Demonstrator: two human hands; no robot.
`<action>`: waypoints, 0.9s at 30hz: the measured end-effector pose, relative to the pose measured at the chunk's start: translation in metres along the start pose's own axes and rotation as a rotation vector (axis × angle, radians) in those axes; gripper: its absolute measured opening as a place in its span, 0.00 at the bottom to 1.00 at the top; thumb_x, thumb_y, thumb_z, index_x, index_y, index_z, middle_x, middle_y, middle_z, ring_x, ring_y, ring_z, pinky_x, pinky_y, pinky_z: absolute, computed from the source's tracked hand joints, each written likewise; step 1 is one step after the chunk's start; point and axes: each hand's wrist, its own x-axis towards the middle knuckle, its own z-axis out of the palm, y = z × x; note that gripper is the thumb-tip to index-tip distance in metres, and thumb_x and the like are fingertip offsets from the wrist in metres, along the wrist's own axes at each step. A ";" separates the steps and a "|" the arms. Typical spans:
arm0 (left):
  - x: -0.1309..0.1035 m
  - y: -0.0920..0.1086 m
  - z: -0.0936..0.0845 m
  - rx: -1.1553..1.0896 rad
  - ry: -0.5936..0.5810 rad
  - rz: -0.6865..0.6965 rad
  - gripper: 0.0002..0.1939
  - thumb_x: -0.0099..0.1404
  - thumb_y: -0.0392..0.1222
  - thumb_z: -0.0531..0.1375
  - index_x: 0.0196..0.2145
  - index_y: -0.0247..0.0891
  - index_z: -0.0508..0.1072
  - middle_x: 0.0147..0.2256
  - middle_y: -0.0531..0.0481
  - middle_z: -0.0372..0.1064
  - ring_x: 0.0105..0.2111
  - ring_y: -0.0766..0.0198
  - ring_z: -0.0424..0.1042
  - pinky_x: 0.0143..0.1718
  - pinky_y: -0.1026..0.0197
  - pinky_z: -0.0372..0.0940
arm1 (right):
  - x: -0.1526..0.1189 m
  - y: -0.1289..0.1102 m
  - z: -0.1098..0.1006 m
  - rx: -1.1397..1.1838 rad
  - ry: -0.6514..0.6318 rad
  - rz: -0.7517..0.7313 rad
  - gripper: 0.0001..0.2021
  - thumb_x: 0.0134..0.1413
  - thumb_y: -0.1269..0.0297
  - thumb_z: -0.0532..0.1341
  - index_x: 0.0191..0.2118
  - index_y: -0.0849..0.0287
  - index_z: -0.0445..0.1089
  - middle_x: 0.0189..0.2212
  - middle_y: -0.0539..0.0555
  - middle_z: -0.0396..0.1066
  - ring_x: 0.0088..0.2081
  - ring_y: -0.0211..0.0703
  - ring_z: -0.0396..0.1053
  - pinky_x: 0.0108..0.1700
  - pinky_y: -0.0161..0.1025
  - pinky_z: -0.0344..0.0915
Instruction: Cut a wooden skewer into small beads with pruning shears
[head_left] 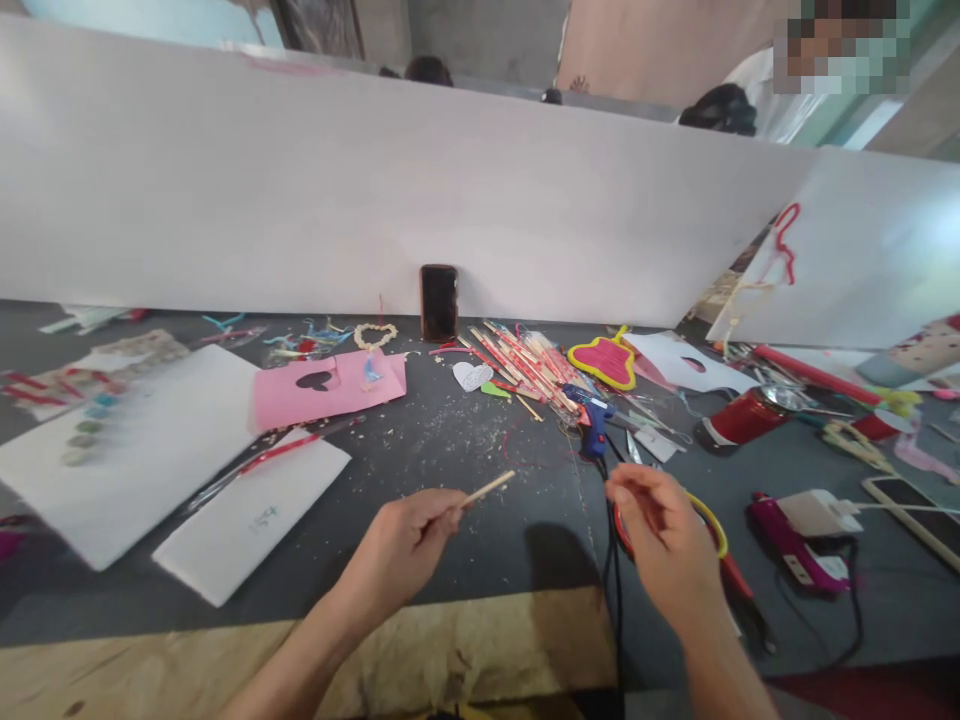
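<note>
My left hand [412,540] pinches a short, pale wooden stick [491,487], which points up to the right above the dark tabletop. My right hand [664,540] hovers to the right with thumb and fingertips brought together; anything between them is too small to make out. Beneath it lie a tool with red and yellow handles [712,522], partly covered by the hand, and black cables. Just beyond is a blue glue gun [595,418] on its side. Behind that lies a bundle of red-patterned and plain sticks [517,357].
A phone [439,303] leans on the white partition [337,190]. White boards [255,515] and pink paper [330,390] lie left. A yellow-edged pink shape [602,360], red can [750,415] and purple power strip [799,550] are right. Crumbs dot the table. Heads show beyond the partition.
</note>
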 end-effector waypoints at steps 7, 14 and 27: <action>-0.004 -0.013 0.006 -0.104 0.088 -0.202 0.19 0.64 0.48 0.50 0.45 0.38 0.73 0.21 0.54 0.64 0.23 0.68 0.64 0.25 0.69 0.57 | -0.007 0.084 -0.041 -0.959 -0.125 -0.145 0.19 0.55 0.59 0.51 0.46 0.67 0.66 0.43 0.67 0.68 0.45 0.56 0.64 0.46 0.51 0.60; -0.005 -0.004 0.014 -0.130 0.050 -0.133 0.15 0.64 0.47 0.51 0.38 0.40 0.74 0.22 0.54 0.64 0.24 0.68 0.63 0.25 0.68 0.56 | 0.011 0.067 -0.027 -1.129 -0.235 0.038 0.22 0.54 0.57 0.54 0.50 0.68 0.62 0.44 0.67 0.69 0.44 0.57 0.66 0.45 0.47 0.59; -0.009 -0.011 0.005 -0.195 0.154 -0.049 0.11 0.65 0.43 0.50 0.40 0.41 0.71 0.38 0.49 0.68 0.36 0.65 0.66 0.36 0.66 0.59 | 0.032 0.065 -0.052 -1.098 -0.340 0.059 0.21 0.50 0.58 0.56 0.49 0.63 0.63 0.41 0.61 0.72 0.43 0.53 0.68 0.45 0.44 0.59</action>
